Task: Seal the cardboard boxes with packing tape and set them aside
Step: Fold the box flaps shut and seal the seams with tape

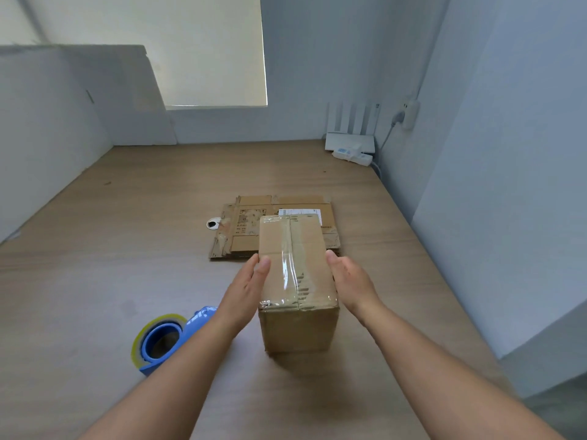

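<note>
Count on 1 tabletop (127, 249): 1 taped cardboard box (295, 268); 1 pile of flattened cardboard (251, 230), sheet count not determinable; 1 blue tape dispenser (165, 339) carrying 1 roll; 1 small round white item (213, 223); 1 router (349, 141) with 4 antennas; 1 power strip (352, 155); 1 white board (127, 100). Hands in view: 2, namely 1 left hand (246, 290) and 1 right hand (352, 281). Wall plugs: 1 (408, 114).

Soft daylight from window (203, 52), glare on tape, wide-angle bending, edges blurred
</note>
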`<state>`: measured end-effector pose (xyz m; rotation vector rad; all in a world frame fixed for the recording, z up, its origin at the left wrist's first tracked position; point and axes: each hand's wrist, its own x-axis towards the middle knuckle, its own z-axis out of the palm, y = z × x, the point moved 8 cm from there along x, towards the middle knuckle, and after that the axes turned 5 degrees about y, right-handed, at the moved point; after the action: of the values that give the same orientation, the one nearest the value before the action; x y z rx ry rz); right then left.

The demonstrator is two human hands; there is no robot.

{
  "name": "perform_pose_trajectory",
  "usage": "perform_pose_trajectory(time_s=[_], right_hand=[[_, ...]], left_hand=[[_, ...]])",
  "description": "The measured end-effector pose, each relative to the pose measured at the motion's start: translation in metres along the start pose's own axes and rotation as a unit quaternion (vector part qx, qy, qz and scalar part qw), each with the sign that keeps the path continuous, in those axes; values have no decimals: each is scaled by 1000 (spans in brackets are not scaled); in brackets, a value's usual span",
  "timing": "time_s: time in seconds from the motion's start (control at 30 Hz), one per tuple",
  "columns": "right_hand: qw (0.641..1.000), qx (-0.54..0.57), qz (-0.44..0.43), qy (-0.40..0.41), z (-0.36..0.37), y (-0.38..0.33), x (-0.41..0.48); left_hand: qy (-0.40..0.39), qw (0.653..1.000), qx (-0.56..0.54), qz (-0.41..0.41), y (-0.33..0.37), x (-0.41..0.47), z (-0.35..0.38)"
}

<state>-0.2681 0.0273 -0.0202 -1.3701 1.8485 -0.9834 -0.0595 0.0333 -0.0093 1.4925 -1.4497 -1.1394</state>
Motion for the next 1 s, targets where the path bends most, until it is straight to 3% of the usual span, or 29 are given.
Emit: perform_pose_trajectory(time_s=[0.2, 0.33, 0.57, 0.77, 0.87, 1.0], right_hand=[[992, -1, 108, -59, 3, 15, 2], [980, -5, 164, -115, 9, 18, -4], [994, 63, 85, -42, -15, -17, 1], [962, 274, -8, 13, -50, -61, 0], [959, 281, 23, 17, -50, -54, -7], [981, 174, 76, -38, -21, -30, -23]], left_hand=[[21, 994, 18, -105, -22, 9, -12], [-26, 985, 82, -151, -25, 2, -2], [-9, 998, -5, -59, 19, 2, -10], [57, 977, -201, 51, 71, 1, -42], [77, 973, -216, 6, 54, -2, -48], [41, 988, -115, -91, 16, -16, -32]])
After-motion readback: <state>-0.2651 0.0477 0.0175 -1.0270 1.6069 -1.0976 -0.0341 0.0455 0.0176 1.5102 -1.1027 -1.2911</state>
